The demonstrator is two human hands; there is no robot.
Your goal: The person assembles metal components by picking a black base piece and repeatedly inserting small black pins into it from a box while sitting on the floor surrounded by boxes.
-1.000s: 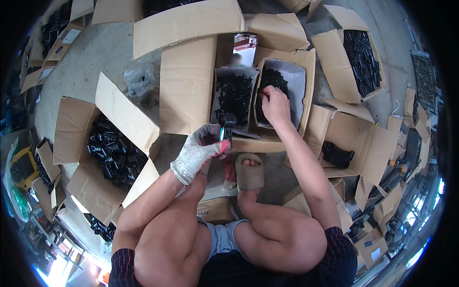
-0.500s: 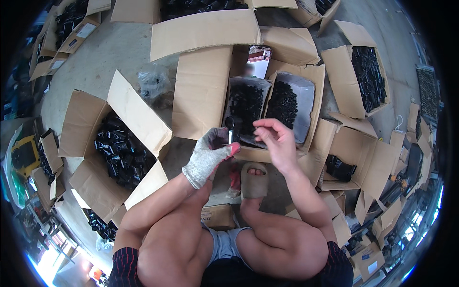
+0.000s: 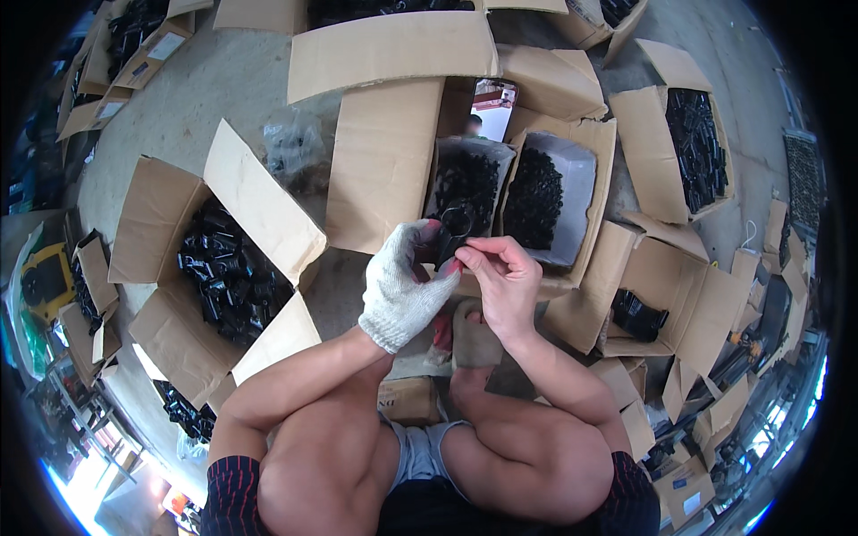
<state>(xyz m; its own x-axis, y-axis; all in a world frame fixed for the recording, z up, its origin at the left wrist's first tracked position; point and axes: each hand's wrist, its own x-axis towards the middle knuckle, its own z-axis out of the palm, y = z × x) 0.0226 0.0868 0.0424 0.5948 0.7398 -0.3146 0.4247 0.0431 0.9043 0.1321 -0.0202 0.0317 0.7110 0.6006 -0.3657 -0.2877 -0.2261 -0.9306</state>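
A white knitted glove with reddish fingertips covers my left hand (image 3: 399, 288), which grips a black part with a round ring (image 3: 457, 221) at its far end. My bare right hand (image 3: 508, 284) is closed in a pinch, thumb and fingertips against the near right side of that part. Whatever sits between those right fingertips is too small or hidden to name. Just beyond my hands, a lined tray of small black pieces (image 3: 465, 179) stands in an open carton. Beside it on the right is a second tray, with smaller black pieces (image 3: 534, 198).
A phone (image 3: 489, 109) leans behind the trays. To the left, an open carton (image 3: 159, 201) holds shiny black parts. Another carton (image 3: 679, 304) on the right has a few black parts inside. More filled cartons stand around the concrete floor (image 3: 228, 85). My knees and sandalled foot are close below.
My right hand has moved left and its fingers have come together at the black part. The left hand has turned the part, so its ring now faces up.
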